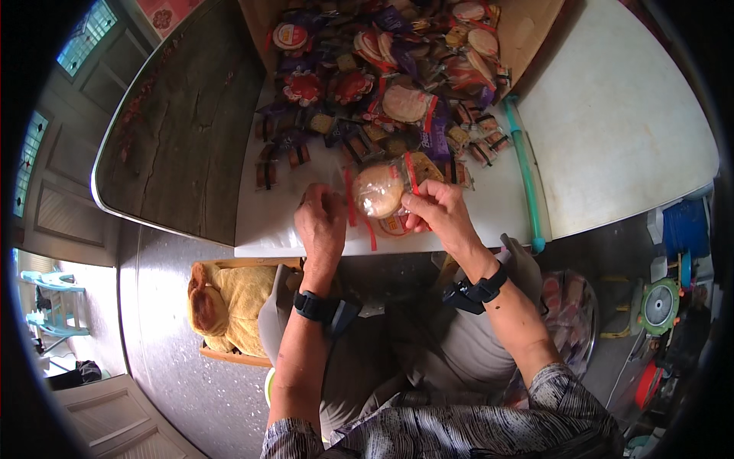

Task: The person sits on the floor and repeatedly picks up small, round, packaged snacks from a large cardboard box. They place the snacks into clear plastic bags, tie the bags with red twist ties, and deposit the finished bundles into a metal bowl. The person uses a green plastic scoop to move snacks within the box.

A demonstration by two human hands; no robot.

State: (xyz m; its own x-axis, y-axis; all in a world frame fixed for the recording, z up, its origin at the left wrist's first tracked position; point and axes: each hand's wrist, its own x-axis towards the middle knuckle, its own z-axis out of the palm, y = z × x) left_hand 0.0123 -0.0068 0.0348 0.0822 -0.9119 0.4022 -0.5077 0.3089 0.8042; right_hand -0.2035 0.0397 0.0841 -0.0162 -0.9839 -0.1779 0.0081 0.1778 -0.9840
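My right hand (438,215) pinches the red-edged end of a clear packet with a round, pale cracker (378,190) inside, held over the white table front. To its left, my left hand (322,221) has its fingers curled together beside clear plastic film; whether they grip the film cannot be told. Under the held packet lies another round packet with red print (394,225). A brown, seeded cracker packet (425,167) shows just behind it. Farther back, many wrapped snacks spread out, among them a pale round cracker packet (405,104), a purple wrapper (436,137) and small dark-banded packets (266,175).
A cardboard box (530,40) holds the heap of snacks at the back. A green tube (523,172) lies along the table's right side. Dark wooden leaf (183,126) at left, pale board (619,126) at right. Below left, a plush toy (241,304) rests on a wooden seat.
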